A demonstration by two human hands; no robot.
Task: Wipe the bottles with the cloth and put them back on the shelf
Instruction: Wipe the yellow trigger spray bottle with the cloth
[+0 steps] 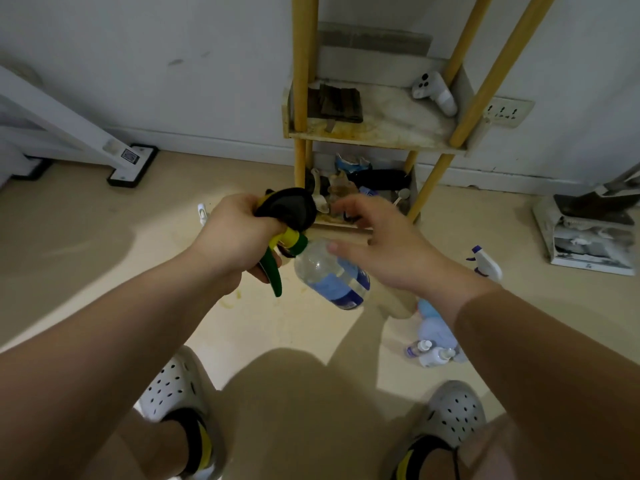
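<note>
Left hand: fingers curled tight round the sprayer head of a spray bottle, holding it in the air.
Right hand: fingers spread and relaxed, gripping nothing; blurred. Its thumb tip is at the bottle's shoulder, but whether it touches I cannot tell.
Spray bottle: clear body with a blue label, green and yellow trigger; it hangs tilted between the two hands, base pointing down and toward the right hand's wrist.
Black cloth: bunched over the top of the sprayer, caught in the left hand's fingers.
Shelf: yellow poles, straight beyond both hands against the wall; its lowest level, just past the fingertips, is crowded with clutter.
On the shelf level above the hands: a folded dark cloth and a white controller.
White spray bottle: lying on the floor, just right of the right hand's wrist.
Small bottles: on the floor below the right forearm, beside something pale blue.
Clogs: on the feet, below both arms.
</note>
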